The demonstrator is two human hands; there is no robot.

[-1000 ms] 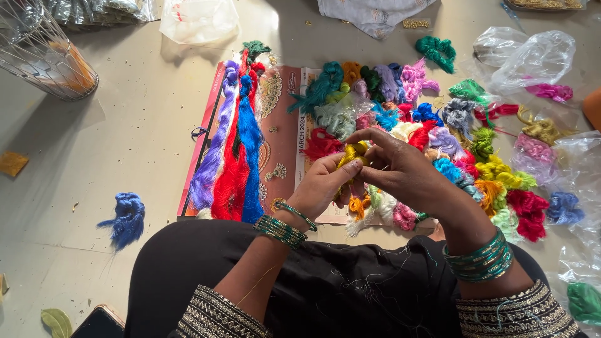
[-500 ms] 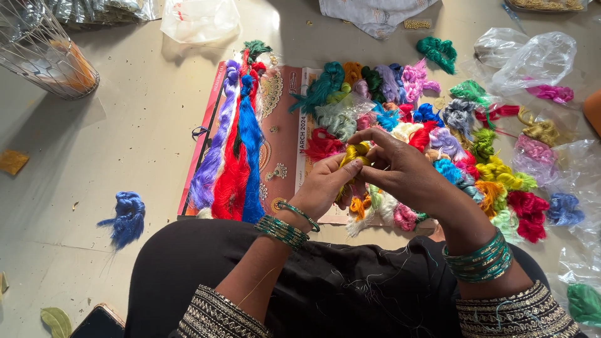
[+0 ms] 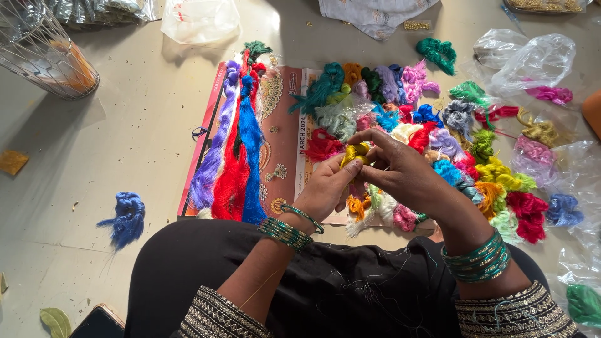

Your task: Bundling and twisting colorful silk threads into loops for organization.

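Near the middle of the frame, both hands meet over a small yellow thread bundle (image 3: 354,153), held just above the sorted heap. The left hand (image 3: 324,188) pinches the bundle from below with thumb and forefinger, while the right hand (image 3: 400,169) curls over it from the right, its fingers (image 3: 374,139) closed on the top of the same skein, as if twisting or knotting it. Both wrists carry green bangles (image 3: 479,261). Directly under the hands lies a printed calendar sheet (image 3: 283,134) spread on the floor, and on its left half long hanks are laid out straight: a purple hank (image 3: 213,159), a red hank (image 3: 233,178) and a blue hank (image 3: 251,156), side by side and touching. To the right of centre spreads a dense pile of small coiled skeins (image 3: 476,163) in teal, pink, grey, green, yellow, orange and red, many already wound into tidy knots, which suggests that a good share of the bundling is done. What seems left is the yellow piece in hand and some looser tufts just below the hands. A lone blue skein (image 3: 125,216) lies apart on the floor (image 3: 125,131) at lower left, a wire basket (image 3: 44,53) stands at upper left, and crumpled clear plastic bags (image 3: 532,56) sit at upper right.
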